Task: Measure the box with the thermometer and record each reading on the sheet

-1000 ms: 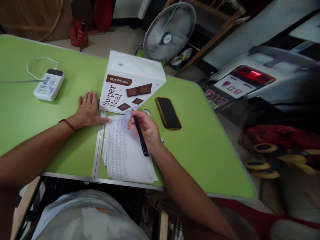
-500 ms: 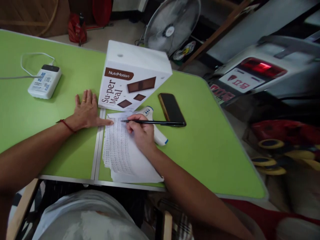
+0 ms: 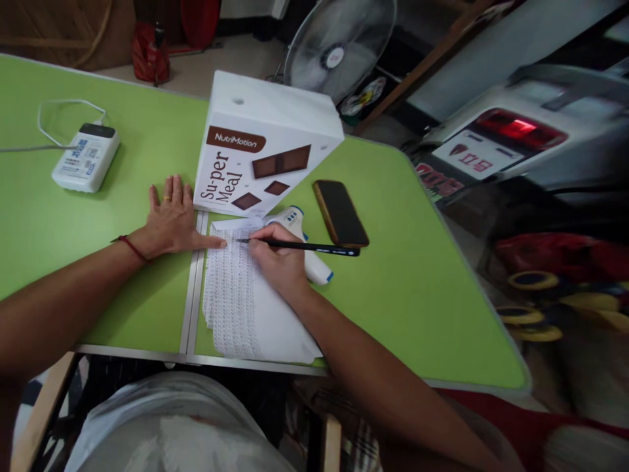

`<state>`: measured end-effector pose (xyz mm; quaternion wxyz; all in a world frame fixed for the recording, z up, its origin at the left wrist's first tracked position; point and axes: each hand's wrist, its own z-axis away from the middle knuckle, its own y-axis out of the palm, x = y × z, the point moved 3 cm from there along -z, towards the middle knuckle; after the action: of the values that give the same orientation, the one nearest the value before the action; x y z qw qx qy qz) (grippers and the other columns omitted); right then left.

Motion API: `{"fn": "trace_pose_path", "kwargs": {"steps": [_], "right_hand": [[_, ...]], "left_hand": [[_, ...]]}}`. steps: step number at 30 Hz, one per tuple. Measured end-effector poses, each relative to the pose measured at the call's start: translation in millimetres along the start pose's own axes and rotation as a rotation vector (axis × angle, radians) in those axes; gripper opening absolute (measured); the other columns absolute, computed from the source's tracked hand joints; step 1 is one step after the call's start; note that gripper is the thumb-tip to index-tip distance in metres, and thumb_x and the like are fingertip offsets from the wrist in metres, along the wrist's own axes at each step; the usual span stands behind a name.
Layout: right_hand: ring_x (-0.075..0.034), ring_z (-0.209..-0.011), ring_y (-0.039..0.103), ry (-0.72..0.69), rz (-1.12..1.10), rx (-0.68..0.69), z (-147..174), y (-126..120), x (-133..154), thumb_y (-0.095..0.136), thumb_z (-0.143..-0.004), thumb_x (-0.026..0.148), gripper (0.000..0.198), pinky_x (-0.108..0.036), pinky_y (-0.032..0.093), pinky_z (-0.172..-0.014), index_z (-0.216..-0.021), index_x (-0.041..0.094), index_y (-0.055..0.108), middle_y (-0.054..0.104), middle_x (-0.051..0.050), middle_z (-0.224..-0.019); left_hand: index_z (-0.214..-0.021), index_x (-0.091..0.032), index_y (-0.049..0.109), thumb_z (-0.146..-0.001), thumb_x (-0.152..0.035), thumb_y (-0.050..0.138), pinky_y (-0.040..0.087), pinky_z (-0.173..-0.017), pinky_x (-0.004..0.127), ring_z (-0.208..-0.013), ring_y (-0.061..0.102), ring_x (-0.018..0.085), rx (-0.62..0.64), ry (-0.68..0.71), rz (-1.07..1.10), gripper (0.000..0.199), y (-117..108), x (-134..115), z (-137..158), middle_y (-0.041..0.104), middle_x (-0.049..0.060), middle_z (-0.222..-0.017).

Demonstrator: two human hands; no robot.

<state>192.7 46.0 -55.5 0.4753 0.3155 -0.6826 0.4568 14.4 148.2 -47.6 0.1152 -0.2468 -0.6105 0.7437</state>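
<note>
My right hand (image 3: 281, 259) is closed around a black pen (image 3: 319, 248), its tip at the upper part of a stack of paper sheets (image 3: 236, 295). Columns of small handwriting cover the left half of the top sheet; its right part is blank. Flat on the green table, my left hand (image 3: 171, 219) has its fingers stretched out and its thumb across the sheet's left edge. Behind the paper stands a white NutriMotion box (image 3: 230, 177). Partly under my right hand and the pen lies a white and blue handheld device (image 3: 317, 267), shaped like an infrared thermometer.
A dark smartphone (image 3: 340, 213) lies right of the box. At the left of the green table (image 3: 393, 308) sits a white device (image 3: 86, 160) with cables. Beyond the table are a fan (image 3: 339, 59), a red bag (image 3: 150, 56) and a scooter's rear (image 3: 515, 131).
The pen's back end has swung slightly down toward me, while its tip stays near the same spot on the sheet. My left hand keeps its place. The view shifts slightly.
</note>
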Motion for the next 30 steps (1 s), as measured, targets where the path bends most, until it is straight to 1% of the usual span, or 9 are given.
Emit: {"fn": "trace_pose_path", "kwargs": {"steps": [2, 4, 7, 10, 14, 21, 24, 27, 30], "right_hand": [[-0.013, -0.053, 0.048, 0.005, 0.012, -0.006, 0.2, 0.1, -0.8, 0.058, -0.066, 0.025, 0.002, -0.028, 0.042, -0.053, -0.065, 0.024, 0.057, 0.056, 0.005, -0.055], [-0.013, -0.055, 0.048, -0.024, 0.039, -0.027, 0.5, 0.3, -0.9, 0.059, -0.065, 0.025, 0.004, -0.028, 0.041, -0.054, -0.064, 0.025, 0.055, 0.057, 0.004, -0.057], [-0.015, -0.057, 0.049, -0.078, 0.094, -0.028, 0.3, 1.6, -0.3, 0.058, -0.067, 0.025, 0.008, -0.029, 0.042, -0.057, -0.062, 0.026, 0.052, 0.056, 0.004, -0.057], [-0.016, -0.06, 0.05, -0.107, 0.127, -0.013, -1.1, 3.0, 0.1, 0.056, -0.069, 0.025, 0.01, -0.032, 0.044, -0.061, -0.061, 0.026, 0.05, 0.054, 0.003, -0.058], [-0.017, -0.061, 0.051, -0.107, 0.13, 0.002, -2.4, 4.7, 0.0, 0.056, -0.069, 0.026, 0.01, -0.033, 0.045, -0.063, -0.061, 0.026, 0.05, 0.054, 0.003, -0.058], [-0.016, -0.059, 0.049, -0.096, 0.123, -0.001, -0.8, 4.8, 1.5, 0.058, -0.068, 0.024, 0.011, -0.032, 0.044, -0.062, -0.059, 0.026, 0.052, 0.055, 0.004, -0.056], [-0.016, -0.058, 0.048, -0.107, 0.128, 0.005, -0.2, 4.9, 2.0, 0.058, -0.068, 0.024, 0.011, -0.032, 0.043, -0.06, -0.059, 0.025, 0.051, 0.054, 0.003, -0.056], [-0.015, -0.057, 0.047, -0.128, 0.133, -0.011, 0.5, 4.3, 0.9, 0.058, -0.068, 0.024, 0.011, -0.031, 0.041, -0.058, -0.059, 0.025, 0.052, 0.054, 0.004, -0.055], [-0.014, -0.056, 0.046, -0.185, 0.099, -0.024, 0.8, 3.5, -1.1, 0.058, -0.067, 0.025, 0.01, -0.03, 0.04, -0.055, -0.059, 0.025, 0.052, 0.053, 0.004, -0.054]], "left_hand": [[-0.159, 0.003, 0.011, -0.053, -0.105, 0.047, -0.004, -0.121, 0.067, -0.154, 0.0, 0.051, -0.015, -0.001, 0.002, 0.156, 1.2, 1.0, -1.0, 0.003, 0.032, -0.166], [-0.16, 0.001, 0.012, -0.051, -0.106, 0.046, -0.004, -0.122, 0.066, -0.154, 0.0, 0.05, -0.031, -0.003, 0.01, 0.156, 2.3, 2.1, -2.0, 0.004, 0.031, -0.166], [-0.161, 0.0, 0.012, -0.05, -0.105, 0.048, -0.004, -0.122, 0.066, -0.154, -0.001, 0.05, -0.033, 0.003, 0.026, 0.157, 2.9, 2.1, -3.0, 0.005, 0.029, -0.167], [-0.161, 0.0, 0.011, -0.051, -0.103, 0.052, -0.004, -0.122, 0.067, -0.154, -0.001, 0.051, -0.017, -0.001, 0.023, 0.156, 1.9, 0.5, -2.7, 0.004, 0.03, -0.166], [-0.159, 0.004, 0.01, -0.054, -0.102, 0.053, -0.004, -0.121, 0.067, -0.153, -0.001, 0.053, -0.002, -0.008, 0.013, 0.155, 1.1, -1.1, -1.7, 0.002, 0.032, -0.166], [-0.161, -0.001, 0.01, -0.051, -0.105, 0.049, -0.005, -0.121, 0.069, -0.153, -0.002, 0.052, -0.029, 0.023, 0.063, 0.156, 3.9, 1.8, -3.4, 0.004, 0.029, -0.167], [-0.16, 0.002, 0.009, -0.05, -0.104, 0.051, -0.006, -0.121, 0.069, -0.153, -0.003, 0.052, -0.012, 0.014, 0.055, 0.159, 3.0, 0.9, -3.5, 0.002, 0.029, -0.167], [-0.159, 0.005, 0.007, -0.052, -0.103, 0.05, -0.005, -0.121, 0.067, -0.154, -0.003, 0.051, 0.019, -0.011, 0.009, 0.158, 0.2, -2.2, -1.7, -0.001, 0.031, -0.166], [-0.16, 0.004, 0.005, -0.058, -0.102, 0.049, -0.003, -0.122, 0.065, -0.155, -0.003, 0.049, 0.038, -0.02, -0.029, 0.153, -3.1, -5.8, 1.2, -0.003, 0.031, -0.166]]}}
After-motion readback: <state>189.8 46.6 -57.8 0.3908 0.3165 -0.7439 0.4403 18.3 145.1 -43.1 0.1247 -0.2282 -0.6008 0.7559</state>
